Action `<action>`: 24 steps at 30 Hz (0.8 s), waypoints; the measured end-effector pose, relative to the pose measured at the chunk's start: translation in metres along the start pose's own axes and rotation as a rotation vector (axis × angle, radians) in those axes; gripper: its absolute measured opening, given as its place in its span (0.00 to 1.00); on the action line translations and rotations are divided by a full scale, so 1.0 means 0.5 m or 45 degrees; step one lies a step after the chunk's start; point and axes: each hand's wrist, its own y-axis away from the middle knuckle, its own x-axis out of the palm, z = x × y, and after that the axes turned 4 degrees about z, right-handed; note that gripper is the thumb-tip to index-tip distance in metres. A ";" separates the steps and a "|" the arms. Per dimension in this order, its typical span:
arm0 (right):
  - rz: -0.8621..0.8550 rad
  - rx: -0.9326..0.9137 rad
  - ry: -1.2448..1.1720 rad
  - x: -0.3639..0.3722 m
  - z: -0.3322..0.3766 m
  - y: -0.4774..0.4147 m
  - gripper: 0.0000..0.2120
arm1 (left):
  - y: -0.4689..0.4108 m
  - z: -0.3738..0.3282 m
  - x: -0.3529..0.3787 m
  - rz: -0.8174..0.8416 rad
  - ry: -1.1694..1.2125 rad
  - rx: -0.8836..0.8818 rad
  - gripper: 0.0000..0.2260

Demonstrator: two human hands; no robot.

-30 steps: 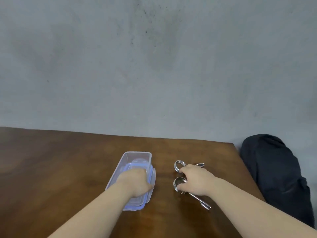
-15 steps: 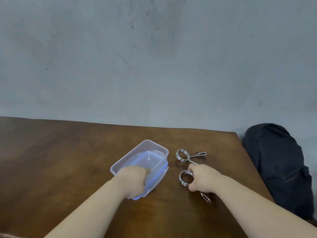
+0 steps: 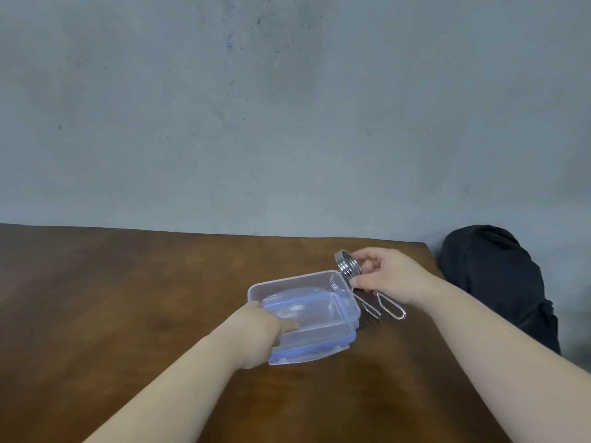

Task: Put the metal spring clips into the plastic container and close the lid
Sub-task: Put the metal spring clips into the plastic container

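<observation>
1. The left hand (image 3: 256, 330) is gripping the near left corner of the plastic container (image 3: 307, 311), fingers curled over its rim and reaching inside, steadying it on the wooden table (image 3: 128, 298).
2. The container is sitting open. It is a translucent, rounded rectangular box, and it appears to be resting on its blue-trimmed lid (image 3: 319, 353), which is showing beneath its near edge.
3. The right hand (image 3: 390, 276) is closing around the metal spring clips (image 3: 348, 270), holding them together just beside the container's far right corner. The coiled, shiny rings are pointing up; the wire handles are trailing down toward the table.
4. Step in hand: transferring the clips into the container. The next move is likely calling for a short carry leftward over the rim, then release.
5. Beyond the table, a dark bag (image 3: 492, 282) is resting against a mottled grey wall (image 3: 287, 107).
</observation>
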 end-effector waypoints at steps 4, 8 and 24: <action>0.133 -0.067 0.169 0.014 0.036 -0.011 0.18 | -0.031 -0.001 0.016 -0.063 -0.073 0.086 0.32; 0.271 -0.087 0.408 0.039 0.053 -0.033 0.12 | -0.024 0.008 0.025 -0.324 0.063 0.100 0.30; 0.652 -0.243 0.882 0.223 0.071 -0.131 0.06 | -0.046 0.062 0.156 -0.424 1.156 -0.102 0.57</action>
